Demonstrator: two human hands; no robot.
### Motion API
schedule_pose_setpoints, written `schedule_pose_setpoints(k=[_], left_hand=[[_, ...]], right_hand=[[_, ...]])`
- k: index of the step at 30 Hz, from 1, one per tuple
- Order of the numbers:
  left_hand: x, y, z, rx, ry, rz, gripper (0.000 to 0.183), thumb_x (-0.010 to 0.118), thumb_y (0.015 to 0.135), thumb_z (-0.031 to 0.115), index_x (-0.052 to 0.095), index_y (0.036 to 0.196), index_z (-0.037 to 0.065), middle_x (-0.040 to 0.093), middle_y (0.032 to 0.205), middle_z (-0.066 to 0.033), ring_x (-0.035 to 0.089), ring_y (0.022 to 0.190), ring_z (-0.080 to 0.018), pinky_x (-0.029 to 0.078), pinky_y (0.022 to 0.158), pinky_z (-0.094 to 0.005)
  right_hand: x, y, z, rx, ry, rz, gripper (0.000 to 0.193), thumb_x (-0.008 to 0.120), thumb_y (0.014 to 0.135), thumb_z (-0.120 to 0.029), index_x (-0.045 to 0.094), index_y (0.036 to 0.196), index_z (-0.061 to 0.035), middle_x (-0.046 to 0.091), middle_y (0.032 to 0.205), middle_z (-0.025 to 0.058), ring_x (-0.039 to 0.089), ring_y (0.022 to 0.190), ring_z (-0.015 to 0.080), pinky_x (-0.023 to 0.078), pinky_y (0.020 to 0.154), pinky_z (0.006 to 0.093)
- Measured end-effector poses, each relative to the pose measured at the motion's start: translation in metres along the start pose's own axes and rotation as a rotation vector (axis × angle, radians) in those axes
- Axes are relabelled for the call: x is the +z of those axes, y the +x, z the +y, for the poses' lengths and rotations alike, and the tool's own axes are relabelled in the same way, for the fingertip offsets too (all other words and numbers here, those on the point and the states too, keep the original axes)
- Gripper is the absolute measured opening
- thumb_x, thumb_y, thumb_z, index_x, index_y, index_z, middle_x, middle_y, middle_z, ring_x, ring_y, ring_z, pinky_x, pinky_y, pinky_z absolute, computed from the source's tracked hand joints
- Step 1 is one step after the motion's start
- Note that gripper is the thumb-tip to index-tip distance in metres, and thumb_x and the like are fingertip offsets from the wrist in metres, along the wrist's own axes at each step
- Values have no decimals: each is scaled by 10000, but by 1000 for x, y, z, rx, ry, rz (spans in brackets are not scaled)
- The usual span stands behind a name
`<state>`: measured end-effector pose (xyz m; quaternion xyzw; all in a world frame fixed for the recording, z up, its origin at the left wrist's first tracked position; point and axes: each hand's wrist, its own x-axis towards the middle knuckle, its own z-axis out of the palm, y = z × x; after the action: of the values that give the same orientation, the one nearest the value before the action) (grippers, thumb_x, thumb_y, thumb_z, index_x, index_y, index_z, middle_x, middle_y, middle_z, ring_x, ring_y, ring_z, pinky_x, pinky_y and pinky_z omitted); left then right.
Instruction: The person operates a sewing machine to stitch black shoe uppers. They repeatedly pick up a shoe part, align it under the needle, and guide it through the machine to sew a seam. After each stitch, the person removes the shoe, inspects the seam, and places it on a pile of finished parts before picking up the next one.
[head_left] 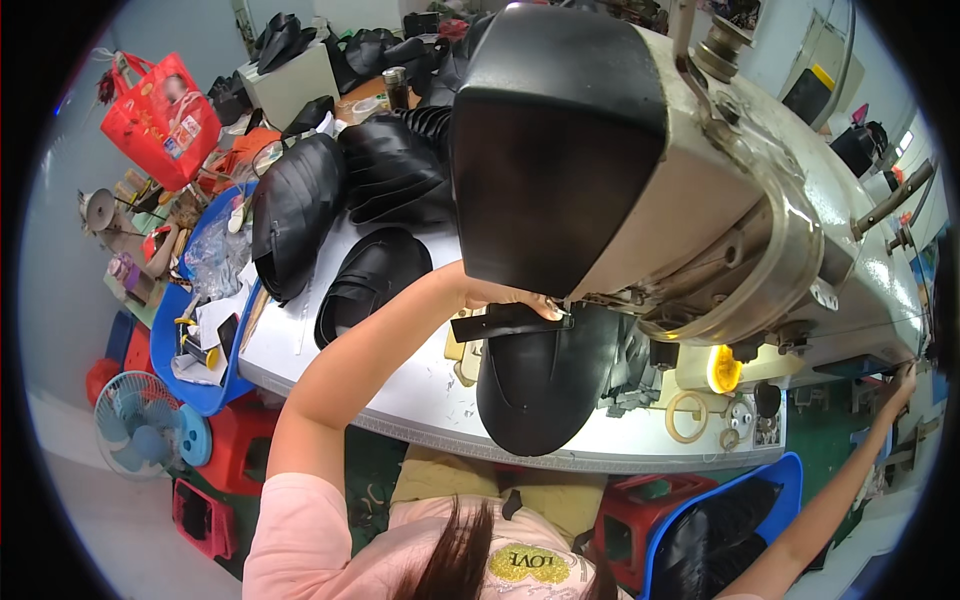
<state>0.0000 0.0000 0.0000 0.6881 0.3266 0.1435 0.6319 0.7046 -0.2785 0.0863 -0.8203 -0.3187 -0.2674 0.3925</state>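
1. Head view, piece: a black shoe upper (535, 390) lies on the white table (410, 378) beneath the sewing machine (740, 170), its strap (492, 326) crossing the top.
2. Head view, hands: the left hand (515, 294) is at the strap, fingers bent; I cannot tell whether they pinch it. The right hand (904, 384) is beside the machine's far end, its grip unclear.
3. Head view, handling: the upper looks light, supple and perhaps slippery; its outer edges seem the best hold.

Dark lettering (530, 562) marks the pink shirt's (310, 530) yellow patch (527, 575); the red bag's (150, 125) print (183, 135) seems unreadable.
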Motion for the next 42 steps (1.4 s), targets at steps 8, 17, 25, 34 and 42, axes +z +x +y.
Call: schedule_pose_setpoints(k=[8, 17, 25, 34, 42], left_hand=[[-9, 5, -33, 61, -207, -23, 280, 720, 612, 15, 610, 869, 34, 604, 796, -52, 568, 787, -144, 426, 780, -272], [-23, 19, -36, -16, -452, -2, 278, 696, 634, -10, 602, 893, 32, 603, 804, -55, 567, 789, -138, 437, 759, -252], [-8, 12, -40, -19, -705, 158, 277, 681, 646, -23, 597, 903, 32, 602, 804, -54, 564, 788, -134, 444, 740, -242], [53, -101, -114, 136, -552, 4, 421, 671, 632, -57, 564, 1029, 30, 579, 1009, -57, 515, 994, -170, 353, 927, -346], [59, -113, -103, 636, -308, 10, 74, 657, 712, 146, 600, 757, 162, 526, 757, -26, 518, 873, -219, 131, 1008, -507]], right_hand=[[30, 23, 11, 166, -21, 32, 575, 408, 822, -502, 550, 1075, -6, 616, 882, 134, 582, 676, 233, 448, 637, 352], [13, -108, -127, 7, 420, 497, 256, 479, 879, -228, 593, 1013, -41, 619, 924, 20, 537, 632, 75, 415, 538, 195], [9, -257, -223, 26, 546, 238, 175, 462, 864, -110, 569, 966, -15, 563, 743, 48, 428, 533, 79, 328, 444, 180], [68, -457, -334, 49, 1152, -1310, 161, 483, 843, -120, 497, 950, -1, 519, 852, 85, 516, 765, 141, 414, 705, 260], [60, -461, -378, -270, 1243, -1637, 148, 595, 776, -112, 529, 823, 13, 509, 798, 99, 515, 741, 194, 409, 662, 279]])
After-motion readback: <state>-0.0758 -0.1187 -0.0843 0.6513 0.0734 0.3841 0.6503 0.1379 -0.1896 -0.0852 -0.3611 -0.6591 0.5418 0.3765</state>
